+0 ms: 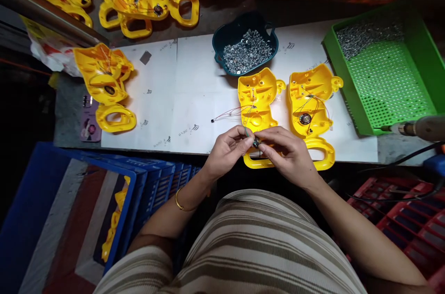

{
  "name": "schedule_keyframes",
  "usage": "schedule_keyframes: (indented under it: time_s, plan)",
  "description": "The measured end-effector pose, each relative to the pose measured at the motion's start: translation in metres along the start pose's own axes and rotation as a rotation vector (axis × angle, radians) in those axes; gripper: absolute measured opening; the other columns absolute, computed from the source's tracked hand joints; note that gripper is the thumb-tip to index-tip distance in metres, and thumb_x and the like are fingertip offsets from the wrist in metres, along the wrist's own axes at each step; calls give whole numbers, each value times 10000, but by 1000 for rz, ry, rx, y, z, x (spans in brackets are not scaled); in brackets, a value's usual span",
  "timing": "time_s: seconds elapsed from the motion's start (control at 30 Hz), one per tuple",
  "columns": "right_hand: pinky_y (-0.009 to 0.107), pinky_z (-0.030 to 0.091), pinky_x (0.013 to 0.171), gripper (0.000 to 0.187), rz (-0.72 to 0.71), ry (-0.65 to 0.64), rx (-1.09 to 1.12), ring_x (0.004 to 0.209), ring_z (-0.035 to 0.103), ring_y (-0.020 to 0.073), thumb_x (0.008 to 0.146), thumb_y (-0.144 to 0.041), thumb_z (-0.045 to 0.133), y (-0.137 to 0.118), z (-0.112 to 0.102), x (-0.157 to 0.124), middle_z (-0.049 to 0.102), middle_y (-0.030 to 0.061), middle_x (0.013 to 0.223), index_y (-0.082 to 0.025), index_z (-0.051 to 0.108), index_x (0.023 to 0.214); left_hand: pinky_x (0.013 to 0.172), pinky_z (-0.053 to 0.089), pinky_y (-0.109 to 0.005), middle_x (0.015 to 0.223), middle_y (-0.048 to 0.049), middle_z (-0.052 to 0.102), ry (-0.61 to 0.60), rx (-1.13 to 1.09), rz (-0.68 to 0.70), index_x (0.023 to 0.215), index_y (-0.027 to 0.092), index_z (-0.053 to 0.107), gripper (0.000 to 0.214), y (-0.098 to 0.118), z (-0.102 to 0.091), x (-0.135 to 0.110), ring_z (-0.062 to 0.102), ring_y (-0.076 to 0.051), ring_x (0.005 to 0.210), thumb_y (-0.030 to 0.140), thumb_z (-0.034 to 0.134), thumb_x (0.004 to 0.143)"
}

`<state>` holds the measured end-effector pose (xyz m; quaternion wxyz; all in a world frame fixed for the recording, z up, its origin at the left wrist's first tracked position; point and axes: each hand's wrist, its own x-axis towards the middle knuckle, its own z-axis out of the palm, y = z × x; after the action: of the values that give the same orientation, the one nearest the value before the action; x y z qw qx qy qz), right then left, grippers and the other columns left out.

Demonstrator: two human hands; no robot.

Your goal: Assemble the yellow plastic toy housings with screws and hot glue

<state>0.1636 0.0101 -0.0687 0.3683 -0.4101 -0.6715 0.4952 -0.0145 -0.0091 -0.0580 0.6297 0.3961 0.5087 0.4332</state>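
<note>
My left hand [231,148] and my right hand [290,152] meet over the near end of a yellow plastic shell half [259,85]. Their fingers pinch a small dark wired part [256,142], mostly covered by the fingertips, so its exact kind is hidden. Thin wires [231,112] trail from this shell, one bundle stretching left to a tiny black plug [212,120]. Just to the right lies a second shell half [313,92], with a round speaker [305,118] and wires inside. My hands partly cover the handle loops of both shells.
A dark teal basin [217,48] of screws stands behind the shells. On the right is a green perforated tray [382,118] with more screws, near an electric screwdriver [424,128]. More yellow shells [104,76] lie left and at the back. Blue [139,182] and red [399,220] crates stand below.
</note>
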Motion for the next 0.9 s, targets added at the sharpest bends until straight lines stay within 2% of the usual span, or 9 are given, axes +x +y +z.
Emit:
schedule_keyframes:
  time_s: [0.1,0.17,0.23,0.3,0.37,0.43,0.57,0.7,0.9]
  plan:
    - [285,593,720,194,75,7,88,848,690,160,850,-302,661,2,-1,2,706,60,943,-203,706,1011,580,474,-197,727,1,583,1,68,39,817,167,611,311,1,0,1,523,-80,604,460,716,800]
    - [271,584,681,168,49,43,25,799,689,153,845,-314,669,3,-3,4,709,53,909,-203,708,964,602,499,-206,735,-5,602,29,115,54,839,166,624,328,-1,-2,3,561,-94,633,482,705,803]
    - [253,556,635,160,-4,84,-142,735,675,135,867,-318,644,2,-6,7,701,53,914,-203,703,962,629,519,-215,770,-16,624,109,196,109,904,165,647,339,-5,-4,6,595,-108,677,493,677,823]
    - [238,501,569,191,-40,111,-373,664,649,114,894,-340,607,1,-7,12,689,56,934,-201,698,988,635,521,-207,845,-31,630,216,337,221,989,162,666,339,-11,-6,10,602,-106,707,473,643,856]
    - [237,412,500,230,-50,125,-621,626,627,112,907,-379,581,0,-5,19,688,52,928,-201,701,989,593,506,-180,939,-43,605,301,500,343,1062,160,665,324,-17,-8,14,579,-78,683,424,623,880]
    - [249,308,459,254,-39,127,-823,607,609,120,908,-416,570,-1,-1,25,699,39,901,-213,707,977,540,485,-149,1008,-48,566,323,619,411,1123,159,642,317,-21,-9,18,557,-47,645,364,623,883]
    - [277,187,463,260,5,93,-987,594,585,132,916,-426,548,-1,7,33,713,20,881,-235,702,1001,536,501,-124,1157,-84,534,272,690,387,1230,159,566,393,-24,-5,21,579,-37,672,259,632,856]
    - [284,166,481,271,45,52,-1016,610,576,142,926,-428,528,1,9,36,707,24,893,-232,698,1005,585,540,-138,1309,-121,517,234,678,356,1301,184,511,465,-25,-2,20,594,-60,741,216,626,852]
    - [285,158,488,297,107,-4,-1022,668,610,150,932,-441,512,0,12,40,704,43,907,-216,694,998,560,532,-133,1322,-124,513,203,574,307,1323,199,491,486,-28,1,20,566,-40,683,190,613,853]
